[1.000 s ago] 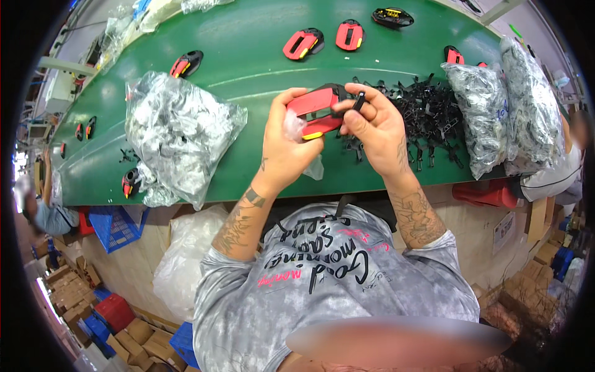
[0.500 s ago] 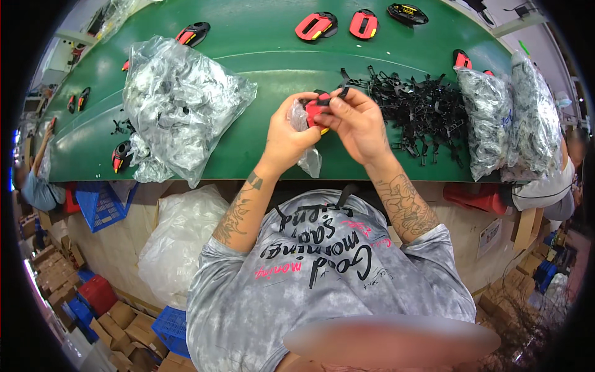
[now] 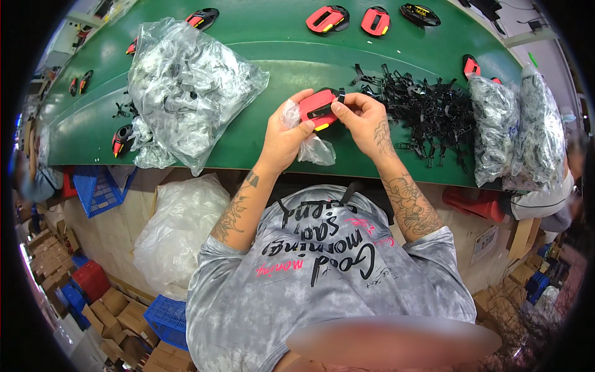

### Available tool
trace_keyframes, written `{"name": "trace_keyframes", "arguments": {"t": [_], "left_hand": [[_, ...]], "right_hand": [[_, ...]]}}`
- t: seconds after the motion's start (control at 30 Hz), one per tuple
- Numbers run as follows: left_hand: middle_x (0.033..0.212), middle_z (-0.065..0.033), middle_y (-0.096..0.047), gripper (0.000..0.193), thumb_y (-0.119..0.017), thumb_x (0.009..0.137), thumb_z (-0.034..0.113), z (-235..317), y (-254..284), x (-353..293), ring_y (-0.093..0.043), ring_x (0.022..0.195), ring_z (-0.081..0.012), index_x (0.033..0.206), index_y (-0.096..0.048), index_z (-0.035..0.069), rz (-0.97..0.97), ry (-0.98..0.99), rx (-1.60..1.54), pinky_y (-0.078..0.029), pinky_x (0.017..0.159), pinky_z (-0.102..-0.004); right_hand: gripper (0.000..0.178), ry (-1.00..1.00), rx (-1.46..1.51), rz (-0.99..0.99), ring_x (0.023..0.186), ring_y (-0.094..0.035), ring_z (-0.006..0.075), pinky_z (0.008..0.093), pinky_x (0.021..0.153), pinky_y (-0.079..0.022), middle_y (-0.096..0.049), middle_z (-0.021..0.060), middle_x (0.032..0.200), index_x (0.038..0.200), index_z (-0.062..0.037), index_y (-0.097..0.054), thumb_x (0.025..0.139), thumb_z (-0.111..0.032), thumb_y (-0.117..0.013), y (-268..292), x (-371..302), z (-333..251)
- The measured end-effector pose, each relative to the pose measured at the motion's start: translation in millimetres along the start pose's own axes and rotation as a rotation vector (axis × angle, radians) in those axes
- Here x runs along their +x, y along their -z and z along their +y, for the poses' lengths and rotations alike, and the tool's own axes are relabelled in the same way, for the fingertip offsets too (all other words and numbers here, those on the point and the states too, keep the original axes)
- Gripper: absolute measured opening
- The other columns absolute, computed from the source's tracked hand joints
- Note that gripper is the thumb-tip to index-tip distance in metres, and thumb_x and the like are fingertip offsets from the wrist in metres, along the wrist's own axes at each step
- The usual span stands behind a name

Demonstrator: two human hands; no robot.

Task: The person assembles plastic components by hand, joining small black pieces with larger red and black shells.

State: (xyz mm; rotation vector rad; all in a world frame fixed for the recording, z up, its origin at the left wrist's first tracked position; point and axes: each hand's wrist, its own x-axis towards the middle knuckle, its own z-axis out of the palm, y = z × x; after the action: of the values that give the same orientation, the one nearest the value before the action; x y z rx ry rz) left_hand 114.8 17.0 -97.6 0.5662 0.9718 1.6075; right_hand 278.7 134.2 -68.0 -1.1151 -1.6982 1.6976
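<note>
My left hand (image 3: 282, 135) is closed on a red and black oval plastic housing (image 3: 318, 100) with yellow accents, its red face turned up over the green table. A crumpled piece of clear plastic film (image 3: 317, 152) hangs below that hand, and part of it lies between palm and housing. From the right, my right hand (image 3: 367, 124) pinches a small black plastic piece (image 3: 341, 95) at the housing's right edge. Whether the piece is seated in the housing cannot be made out. Just right of my right hand lies a heap of black plastic clips (image 3: 427, 111).
A large clear bag (image 3: 192, 87) of parts lies left on the green table (image 3: 291, 68). Filled clear bags (image 3: 496, 127) stand at the right. More red and black housings (image 3: 328, 20) are spread along the far side. Blurred people sit at both ends; a blue crate (image 3: 102, 195) stands below.
The housing has turned so its red face shows more fully. My right hand has brought the black piece down against the housing's right side. The whole view has shifted slightly.
</note>
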Motion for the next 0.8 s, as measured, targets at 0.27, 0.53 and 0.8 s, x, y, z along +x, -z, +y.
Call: {"name": "trace_keyframes", "arguments": {"t": [0.27,0.53,0.8], "left_hand": [[0.135,-0.0186,-0.062,0.076,-0.079,0.088,0.010,-2,-2,3,-0.067,0.117,-0.0232,0.150,-0.040,-0.008,-0.060,-0.067,-0.042,-0.058,0.098,-0.0343],[0.133,-0.0176,-0.063,0.075,-0.081,0.087,0.012,1,-11,3,-0.066,0.117,-0.0227,0.148,-0.042,-0.009,-0.057,-0.092,-0.030,-0.054,0.103,-0.0351],[0.124,-0.0152,-0.068,0.056,-0.077,0.093,0.013,18,-27,-3,-0.068,0.109,-0.0185,0.139,-0.054,-0.009,-0.078,-0.185,-0.034,-0.056,0.097,-0.0334]], "right_hand": [[0.024,0.050,0.102,-0.029,0.069,-0.049,0.0026,0.0230,0.061,-0.041,-0.060,-0.0044,0.075,0.087,-0.0028,-0.066,0.095,-0.023,-0.076,5,-5,-5],[0.027,0.054,-0.045,0.008,0.071,-0.051,0.0044,0.0243,0.064,-0.043,-0.061,-0.0025,0.078,0.086,-0.0017,-0.066,0.093,-0.024,-0.078,4,-13,-25],[0.079,0.292,-0.041,0.053,0.105,-0.064,0.0198,0.0375,0.094,-0.054,-0.064,0.0103,0.111,0.133,0.0017,-0.044,0.077,-0.028,-0.092,6,-7,-15]]}}
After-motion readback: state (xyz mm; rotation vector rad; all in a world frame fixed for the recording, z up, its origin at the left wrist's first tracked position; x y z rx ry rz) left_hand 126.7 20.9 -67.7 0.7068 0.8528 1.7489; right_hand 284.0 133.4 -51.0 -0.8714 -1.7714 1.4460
